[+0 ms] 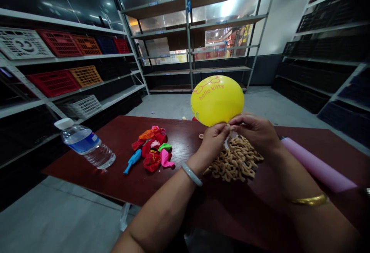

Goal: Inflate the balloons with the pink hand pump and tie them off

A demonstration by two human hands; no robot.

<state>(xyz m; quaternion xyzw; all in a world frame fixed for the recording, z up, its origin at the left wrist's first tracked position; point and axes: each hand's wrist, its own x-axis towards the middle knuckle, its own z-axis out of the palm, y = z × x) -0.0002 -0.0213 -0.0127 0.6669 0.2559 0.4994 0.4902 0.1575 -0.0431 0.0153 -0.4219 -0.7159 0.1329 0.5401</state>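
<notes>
An inflated yellow balloon (217,99) with "hello kitty" printed in red stands above my hands, its neck end downward. My left hand (213,141) is closed, thumb and fingers pinching at the balloon's neck. Close against it, my right hand (256,129) also pinches there with bent fingers. The neck itself is mostly hidden by my fingers. Below both hands lies a heap of small beige, curled, ring-like pieces (235,160); their kind is unclear. To the left lies a loose pile of uninflated balloons (152,164), red, orange, pink, green and blue.
The dark red table (121,183) carries a water bottle (89,145) at its left and a pink cylinder (318,164) at its right. Shelving with colored plastic crates (59,43) stands left. More racks (189,41) stand at the back and right.
</notes>
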